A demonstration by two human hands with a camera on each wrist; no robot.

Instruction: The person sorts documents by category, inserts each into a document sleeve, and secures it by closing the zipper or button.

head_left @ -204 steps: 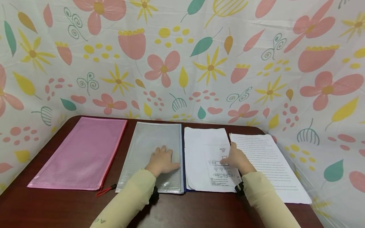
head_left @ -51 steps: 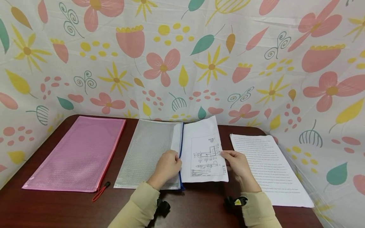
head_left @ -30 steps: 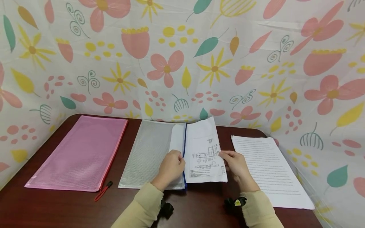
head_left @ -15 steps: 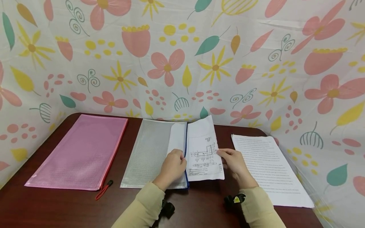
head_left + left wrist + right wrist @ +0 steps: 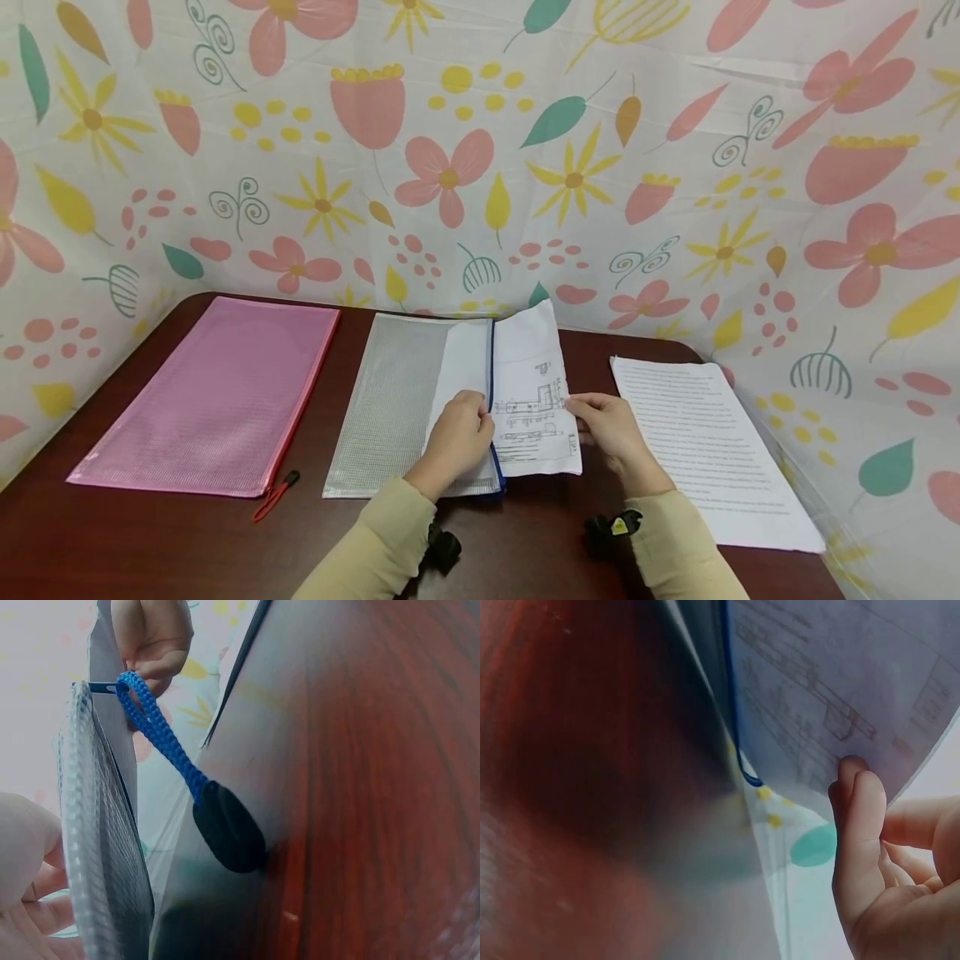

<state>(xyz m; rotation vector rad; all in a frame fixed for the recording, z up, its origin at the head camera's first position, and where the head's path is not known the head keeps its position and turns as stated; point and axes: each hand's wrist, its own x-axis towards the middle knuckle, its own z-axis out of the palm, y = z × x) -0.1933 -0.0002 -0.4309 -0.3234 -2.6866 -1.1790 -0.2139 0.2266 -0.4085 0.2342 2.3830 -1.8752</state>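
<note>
Drawing sheet (image 5: 534, 400) lengthwise away, half-pouched

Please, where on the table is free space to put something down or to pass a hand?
Bare wood runs along the near edge of the table, in front of the pink pouch, and between the drawing sheet and the text pages. It is crowded where the left hand and right hand meet at the mesh pouch.

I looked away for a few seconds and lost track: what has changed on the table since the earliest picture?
The drawing sheet, then flat beside the grey pouch, has slid leftward partway into it. The right hand now holds its edge; the left hand, then flat on the pouch, grips the opening. The pink pouch and text pages stayed put.
</note>
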